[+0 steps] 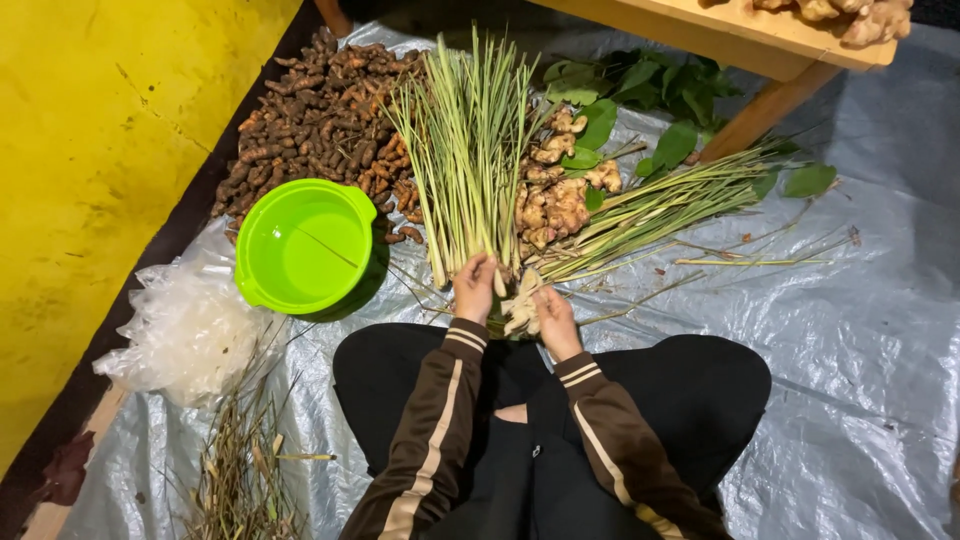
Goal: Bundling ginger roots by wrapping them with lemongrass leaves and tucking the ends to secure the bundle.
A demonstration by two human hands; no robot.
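Sitting cross-legged, the person grips lemongrass stalks (462, 165) at their base with the left hand (474, 288); the right hand (553, 312) clasps pale stalk ends, green bowl (303, 245) at nine o'clock.

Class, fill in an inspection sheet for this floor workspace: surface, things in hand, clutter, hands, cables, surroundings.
Surface: grey plastic sheet on the floor, crinkled.
Things in hand: lemongrass bundle upright in the picture; second bundle lying to the right.
Clutter: green bowl, turmeric pile, ginger, leaves, clear bags, dry trimmings.
Hands: left hand at the stalk bases; right hand on pale stalk ends.
Cables: nothing seen.
Surroundings: yellow wall, wooden bench.
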